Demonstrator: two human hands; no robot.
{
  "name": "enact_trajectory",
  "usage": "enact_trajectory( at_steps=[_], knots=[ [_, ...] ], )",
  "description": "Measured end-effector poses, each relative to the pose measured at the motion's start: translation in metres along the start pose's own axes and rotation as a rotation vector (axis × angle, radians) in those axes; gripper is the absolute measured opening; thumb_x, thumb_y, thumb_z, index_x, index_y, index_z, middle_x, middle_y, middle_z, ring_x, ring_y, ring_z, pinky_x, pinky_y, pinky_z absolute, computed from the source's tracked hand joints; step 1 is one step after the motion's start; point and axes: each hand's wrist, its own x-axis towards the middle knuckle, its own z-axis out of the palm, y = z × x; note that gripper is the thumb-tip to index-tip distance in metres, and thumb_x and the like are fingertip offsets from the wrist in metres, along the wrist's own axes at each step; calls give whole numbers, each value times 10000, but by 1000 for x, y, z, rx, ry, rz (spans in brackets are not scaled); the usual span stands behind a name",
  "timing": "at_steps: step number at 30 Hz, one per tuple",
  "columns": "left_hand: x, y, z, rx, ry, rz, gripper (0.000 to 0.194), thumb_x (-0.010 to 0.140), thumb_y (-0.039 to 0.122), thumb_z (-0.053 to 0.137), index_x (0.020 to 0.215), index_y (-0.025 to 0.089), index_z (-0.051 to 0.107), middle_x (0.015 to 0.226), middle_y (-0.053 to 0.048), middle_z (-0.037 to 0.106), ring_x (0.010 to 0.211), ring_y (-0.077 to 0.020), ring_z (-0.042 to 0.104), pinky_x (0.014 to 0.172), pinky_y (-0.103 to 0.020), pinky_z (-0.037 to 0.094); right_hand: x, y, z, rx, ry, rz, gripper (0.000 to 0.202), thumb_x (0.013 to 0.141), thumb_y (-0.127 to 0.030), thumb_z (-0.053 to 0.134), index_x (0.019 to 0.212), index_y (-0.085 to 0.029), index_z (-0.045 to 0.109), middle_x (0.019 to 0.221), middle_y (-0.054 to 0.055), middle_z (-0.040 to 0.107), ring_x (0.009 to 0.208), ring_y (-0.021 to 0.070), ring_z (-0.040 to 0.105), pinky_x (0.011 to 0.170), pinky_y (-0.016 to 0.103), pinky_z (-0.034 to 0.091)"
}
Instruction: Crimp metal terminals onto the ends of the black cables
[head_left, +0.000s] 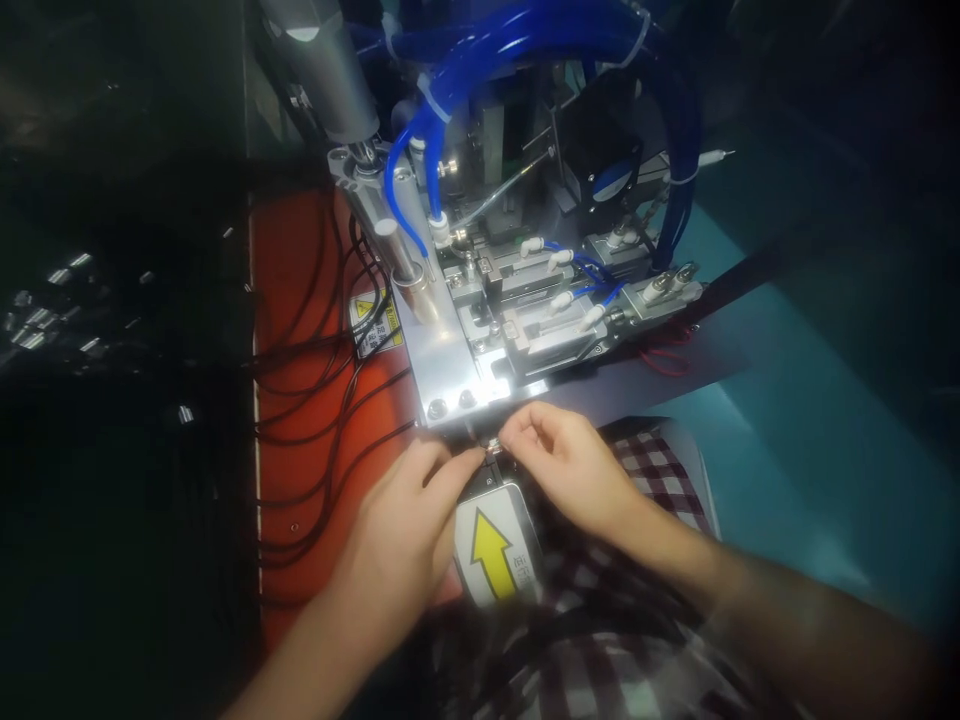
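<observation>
At the front edge of a metal machine, my left hand (412, 510) and my right hand (570, 460) meet fingertip to fingertip, nearly touching. A small shiny part (493, 446) lies between them, over a dark narrow slide (487, 480); its kind is too small to make out. My right thumb and forefinger are pinched together beside this part. The left thumb reaches to its other side, with the fingers curled and partly hidden. Just below the hands is a white plate with a yellow arrow (491, 550) pointing toward the machine.
Ahead stands the machine's metal plate (442, 365), with a slanted cylinder (330, 80) and blue air hoses (525, 35) above. Black cables (330, 400) cross the orange base (292, 480) at the left. A warning label (377, 322) sits beside the plate. Checked cloth (645, 590) covers my lap.
</observation>
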Motion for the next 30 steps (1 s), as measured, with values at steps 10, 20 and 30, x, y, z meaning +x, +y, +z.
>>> enact_trajectory(
  at_steps=[10,20,30],
  knots=[
    [-2,-2,-1,124,-44,30,351,861,63,394,1098,122,647,847,-67,557,683,-154,579,569,-243,514,12,3,-9,174,-123,244,199,788,-290,583,655,-146,552,515,-64,421,448,69,346,432,206,268],
    [3,1,-4,144,-114,66,422,878,94,336,1166,140,642,884,-98,581,710,-175,610,577,-269,533,2,4,-7,365,-132,127,174,833,-275,546,704,-159,556,611,-46,528,461,68,437,484,216,379],
    [11,5,-9,323,-201,119,475,815,28,333,1182,151,609,914,-109,613,667,-210,629,463,-281,499,-1,-4,-5,-15,2,-52,101,805,-174,526,705,-183,540,611,-26,540,551,108,497,524,230,391]
  ],
)
